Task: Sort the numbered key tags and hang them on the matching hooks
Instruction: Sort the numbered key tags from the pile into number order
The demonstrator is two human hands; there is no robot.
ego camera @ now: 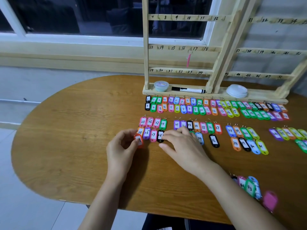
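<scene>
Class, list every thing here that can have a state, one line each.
Left hand, pinching the red tag.
Right hand, fingers straight, touching black tag 28.
Pink tag, hanging from the rack near 17.
Marker, capped, lying on the rack's base.
Tub, lid on.
Sorted tags, flat in rows on the table.
Loose tags, heaped at the table's near edge.

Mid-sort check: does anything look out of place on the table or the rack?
Yes. A loose heap of tags lies on the table at its near right, apart from the tidy rows, with a stray pink tag just beside it. The hanging pink tag is alone on the rack.
</scene>
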